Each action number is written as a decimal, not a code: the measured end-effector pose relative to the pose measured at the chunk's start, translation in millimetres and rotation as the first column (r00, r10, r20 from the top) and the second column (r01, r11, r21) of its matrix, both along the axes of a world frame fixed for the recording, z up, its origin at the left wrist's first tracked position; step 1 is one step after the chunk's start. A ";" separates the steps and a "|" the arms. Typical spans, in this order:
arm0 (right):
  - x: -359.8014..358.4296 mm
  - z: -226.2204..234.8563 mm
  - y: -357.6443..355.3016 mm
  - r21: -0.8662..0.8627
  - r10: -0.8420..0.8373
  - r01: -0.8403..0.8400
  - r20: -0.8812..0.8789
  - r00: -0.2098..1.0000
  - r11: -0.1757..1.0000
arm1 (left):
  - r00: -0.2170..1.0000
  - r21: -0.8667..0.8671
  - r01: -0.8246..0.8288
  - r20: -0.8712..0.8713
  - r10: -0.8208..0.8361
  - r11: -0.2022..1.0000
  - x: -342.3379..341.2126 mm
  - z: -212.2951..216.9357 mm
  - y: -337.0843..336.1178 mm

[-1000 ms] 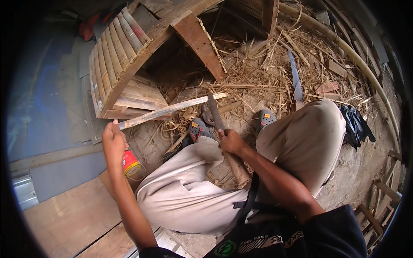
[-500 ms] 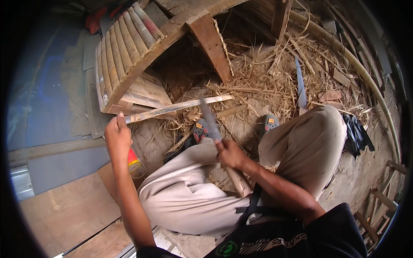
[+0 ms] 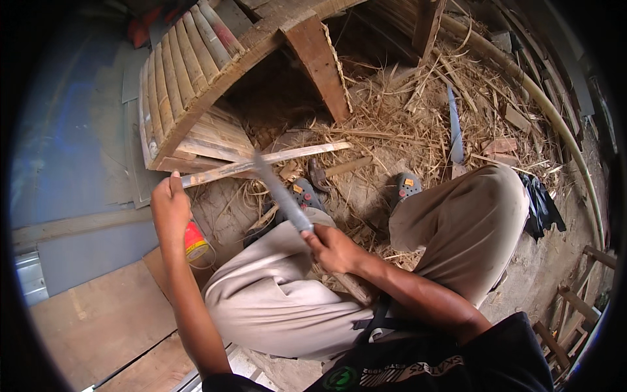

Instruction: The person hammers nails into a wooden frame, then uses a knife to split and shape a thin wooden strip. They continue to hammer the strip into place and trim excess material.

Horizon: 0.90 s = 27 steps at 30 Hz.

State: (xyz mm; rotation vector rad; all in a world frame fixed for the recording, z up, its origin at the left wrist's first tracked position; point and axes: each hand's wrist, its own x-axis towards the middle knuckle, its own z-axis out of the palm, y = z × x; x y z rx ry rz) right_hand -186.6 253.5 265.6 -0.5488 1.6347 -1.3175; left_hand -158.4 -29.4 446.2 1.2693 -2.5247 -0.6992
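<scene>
So the main thing here was how the bamboo slat sat relative to the two hands, its long axis ran nearly flat across the middle of the frame, tipping up a touch toward the right, from the left hand at center left out to a free end around upper center. The left hand had its fingers curled tight round the near end of the slat, thumb poking up on top, so that end was pinned and the rest stuck out unsupported. The right hand was lower, about dead center of the picture, fingers wrapped shut round the handle of a long knife, and the blade angled up and to the left from the fist until its tip met the slat roughly a third of the way along from the left hand. So blade and slat crossed at a steep angle, looked like touching but the blade was motion-blurred so can't swear to it. The left hand was clearly the nearer one to the slat, the right only reached it through the blade. Behind all that a slatted bamboo frame filled the upper left, a red can sat just below the left hand, and a hammer lay in the shavings under the slat's free end
</scene>
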 end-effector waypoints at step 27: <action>-0.5 54.4 2.9 0.044 0.034 -0.037 0.056 0.998 0.998 | 0.987 0.022 -0.117 0.109 0.114 0.993 8.4 6.8 11.9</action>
